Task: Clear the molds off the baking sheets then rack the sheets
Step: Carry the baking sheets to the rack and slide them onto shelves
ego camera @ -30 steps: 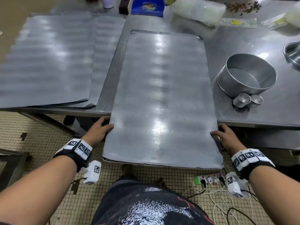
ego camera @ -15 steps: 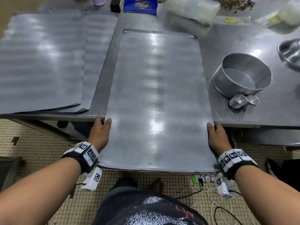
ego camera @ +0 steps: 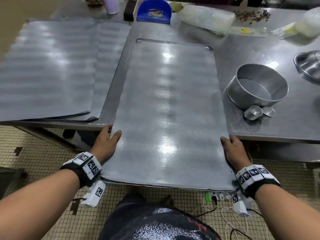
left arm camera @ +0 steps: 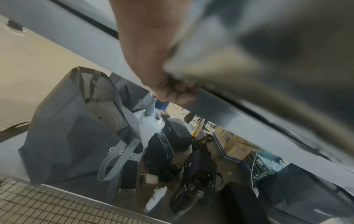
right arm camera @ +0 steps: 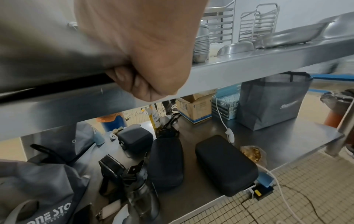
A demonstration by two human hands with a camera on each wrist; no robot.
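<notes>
A large bare baking sheet (ego camera: 169,108) lies lengthwise on the steel table (ego camera: 259,54), its near end hanging past the table's front edge. My left hand (ego camera: 107,141) grips its left long edge, thumb on top and fingers curled underneath (left arm camera: 178,95). My right hand (ego camera: 233,148) grips the right long edge the same way, with fingers curled under the rim (right arm camera: 134,81). Two more sheets (ego camera: 52,70) lie overlapped at the left of the table. A round cake mold (ego camera: 258,85) and two small cup molds (ego camera: 259,112) stand on the table right of the held sheet.
A blue plastic scoop (ego camera: 154,12), a wrapped white block (ego camera: 206,18) and a steel bowl (ego camera: 310,64) sit at the back and right. Bags and black cases (right arm camera: 226,165) fill the lower shelf. Tray racks (right arm camera: 256,21) stand beyond the table. A power strip and cables (ego camera: 218,198) lie on the tiled floor.
Both hands have slid forward along the sheet's long edges and closed on them. The sheet has come slightly further toward me over the table edge.
</notes>
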